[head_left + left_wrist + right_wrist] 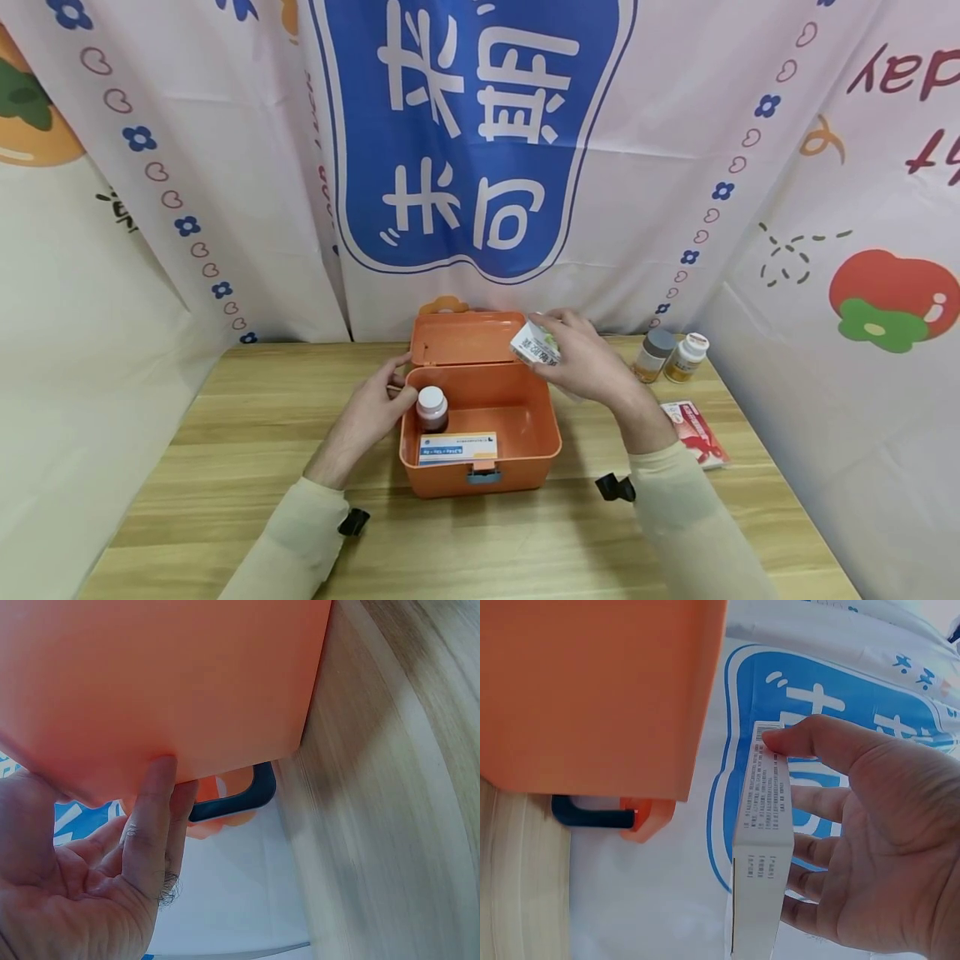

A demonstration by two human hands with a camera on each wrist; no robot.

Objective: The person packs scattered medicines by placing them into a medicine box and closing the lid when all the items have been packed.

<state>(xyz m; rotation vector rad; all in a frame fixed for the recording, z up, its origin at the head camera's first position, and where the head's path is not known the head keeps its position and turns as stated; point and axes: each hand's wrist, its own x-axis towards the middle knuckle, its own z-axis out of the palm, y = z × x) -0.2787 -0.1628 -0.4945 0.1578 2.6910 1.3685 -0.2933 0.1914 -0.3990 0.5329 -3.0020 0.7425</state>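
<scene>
An orange storage box (480, 479) stands on the table, its lid (472, 337) tipped back. Inside, a white-capped pill bottle (432, 408) sits at the left, and a white and blue medicine box (457, 448) lies along the front wall. My left hand (372, 410) holds the storage box by its back left corner; the left wrist view shows fingers against its orange side. My right hand (588, 360) grips a white medicine box (763, 802) between thumb and fingers, above the back right rim. Small printed text covers the side facing the right wrist view.
To the right stand a grey-capped bottle (654, 354) and a white-capped bottle (687, 358). A red and white packet (696, 435) lies in front of them. The printed cloth (465, 150) hangs behind the wooden table (247, 450). A dark handle (251, 796) sticks out behind the storage box.
</scene>
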